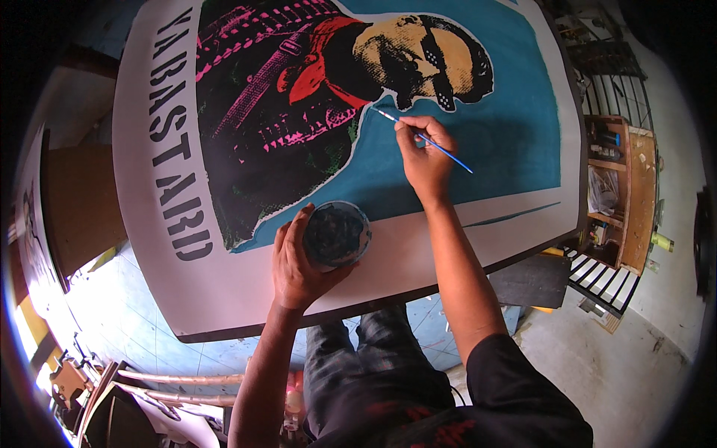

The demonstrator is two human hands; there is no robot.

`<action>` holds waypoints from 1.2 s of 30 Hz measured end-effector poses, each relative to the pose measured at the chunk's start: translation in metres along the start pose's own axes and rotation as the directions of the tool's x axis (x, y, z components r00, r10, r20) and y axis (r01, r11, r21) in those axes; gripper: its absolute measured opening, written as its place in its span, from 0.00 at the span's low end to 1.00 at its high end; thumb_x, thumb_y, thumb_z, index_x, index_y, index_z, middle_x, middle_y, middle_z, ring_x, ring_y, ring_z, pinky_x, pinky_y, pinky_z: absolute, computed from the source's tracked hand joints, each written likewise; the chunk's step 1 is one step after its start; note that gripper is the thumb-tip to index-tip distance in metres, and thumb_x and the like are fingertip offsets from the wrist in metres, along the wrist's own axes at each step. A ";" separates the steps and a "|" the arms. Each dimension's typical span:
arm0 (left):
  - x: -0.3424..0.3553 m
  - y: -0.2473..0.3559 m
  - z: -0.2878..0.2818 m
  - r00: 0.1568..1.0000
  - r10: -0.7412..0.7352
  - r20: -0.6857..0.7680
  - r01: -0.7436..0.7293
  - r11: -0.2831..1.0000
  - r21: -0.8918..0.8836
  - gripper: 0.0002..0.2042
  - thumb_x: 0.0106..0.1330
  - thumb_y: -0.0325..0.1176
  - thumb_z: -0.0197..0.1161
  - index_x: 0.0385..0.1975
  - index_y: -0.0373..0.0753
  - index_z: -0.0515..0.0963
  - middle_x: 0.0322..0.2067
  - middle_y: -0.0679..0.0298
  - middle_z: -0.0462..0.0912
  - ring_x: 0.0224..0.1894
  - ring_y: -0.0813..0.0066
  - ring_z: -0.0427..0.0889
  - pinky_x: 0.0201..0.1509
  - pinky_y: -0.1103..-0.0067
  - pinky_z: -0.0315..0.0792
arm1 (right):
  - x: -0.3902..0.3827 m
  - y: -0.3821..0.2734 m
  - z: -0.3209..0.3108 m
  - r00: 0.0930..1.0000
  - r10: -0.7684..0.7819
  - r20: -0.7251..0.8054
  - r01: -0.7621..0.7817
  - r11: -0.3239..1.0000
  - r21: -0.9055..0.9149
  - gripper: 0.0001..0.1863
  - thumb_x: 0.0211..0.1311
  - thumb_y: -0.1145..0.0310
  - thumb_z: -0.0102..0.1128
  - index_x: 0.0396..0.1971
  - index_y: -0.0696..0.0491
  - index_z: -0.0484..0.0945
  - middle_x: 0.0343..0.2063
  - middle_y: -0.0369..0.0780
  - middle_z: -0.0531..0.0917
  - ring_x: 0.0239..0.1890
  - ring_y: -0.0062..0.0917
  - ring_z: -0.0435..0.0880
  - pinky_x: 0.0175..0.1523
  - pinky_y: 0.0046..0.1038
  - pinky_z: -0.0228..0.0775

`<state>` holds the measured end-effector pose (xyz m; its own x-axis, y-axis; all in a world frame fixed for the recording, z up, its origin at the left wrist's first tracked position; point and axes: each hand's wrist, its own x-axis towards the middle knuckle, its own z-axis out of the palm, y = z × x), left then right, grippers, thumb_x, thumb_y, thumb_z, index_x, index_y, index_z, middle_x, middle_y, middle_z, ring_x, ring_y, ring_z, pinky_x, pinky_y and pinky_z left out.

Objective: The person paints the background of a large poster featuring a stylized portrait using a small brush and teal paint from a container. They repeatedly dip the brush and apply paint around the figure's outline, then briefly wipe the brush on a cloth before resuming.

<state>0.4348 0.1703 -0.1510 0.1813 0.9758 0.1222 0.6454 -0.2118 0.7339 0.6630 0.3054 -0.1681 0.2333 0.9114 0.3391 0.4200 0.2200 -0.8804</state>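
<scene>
In my right hand (427, 153) is a thin blue paintbrush (446, 151), pinched between thumb and fingers. Its tip meets the teal background of a large poster painting (515, 142), close to the white outline beside the figure's red neckerchief (317, 60). My left hand (295, 257) wraps round a round tub of dark teal paint (336, 233), held over the poster's lower border. The painted figure lies sideways, with a dark jacket marked in pink and dark glasses. Grey stencilled lettering (173, 134) runs down the white left margin.
A wooden shelf unit (635, 194) with small items stands at the right, beside black metal bars (609, 284). Brown board (82, 201) leans at the left. Wooden poles (183, 378) and assorted objects lie at the lower left. Light blue tiles (149, 321) cover the floor.
</scene>
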 end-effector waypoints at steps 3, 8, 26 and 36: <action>-0.001 -0.002 0.002 1.000 0.014 -0.016 -0.014 1.000 -0.013 0.55 0.37 0.46 0.83 0.65 0.42 0.53 0.61 0.54 0.68 0.58 0.53 0.72 0.61 0.60 0.68 | 0.001 -0.002 0.002 1.000 0.002 0.030 -0.003 0.999 0.036 0.04 0.55 0.80 0.65 0.30 0.58 0.80 0.23 0.36 0.83 0.27 0.15 0.80 0.34 0.20 0.72; 0.000 -0.003 0.000 1.000 0.010 -0.004 -0.010 1.000 -0.017 0.55 0.37 0.46 0.83 0.65 0.42 0.52 0.62 0.53 0.68 0.59 0.52 0.71 0.61 0.60 0.68 | 0.002 0.000 0.004 0.999 -0.020 -0.040 0.018 0.998 -0.062 0.04 0.55 0.80 0.65 0.30 0.58 0.80 0.23 0.37 0.83 0.27 0.17 0.81 0.34 0.20 0.73; -0.005 0.001 0.009 1.000 0.007 -0.010 -0.006 0.991 0.135 0.51 0.38 0.44 0.80 0.62 0.31 0.58 0.56 0.49 0.72 0.55 0.48 0.71 0.60 0.62 0.68 | -0.120 -0.063 -0.128 0.885 0.451 0.121 -0.465 0.873 0.148 0.06 0.64 0.73 0.61 0.34 0.59 0.76 0.32 0.38 0.80 0.38 0.21 0.81 0.47 0.23 0.75; -0.048 0.080 0.017 0.981 -0.193 -0.022 0.194 0.979 0.063 0.49 0.40 0.46 0.79 0.63 0.36 0.58 0.55 0.51 0.71 0.59 0.50 0.68 0.61 0.60 0.65 | -0.139 -0.104 -0.290 0.823 0.567 0.037 -0.558 0.793 0.246 0.07 0.64 0.69 0.59 0.34 0.57 0.78 0.29 0.37 0.82 0.33 0.20 0.83 0.40 0.21 0.74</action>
<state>0.4908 0.1058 -0.1093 0.0368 0.9993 -0.0074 0.7137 -0.0210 0.7001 0.8413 0.0552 -0.0279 0.3976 0.8875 -0.2330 -0.0134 -0.2483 -0.9686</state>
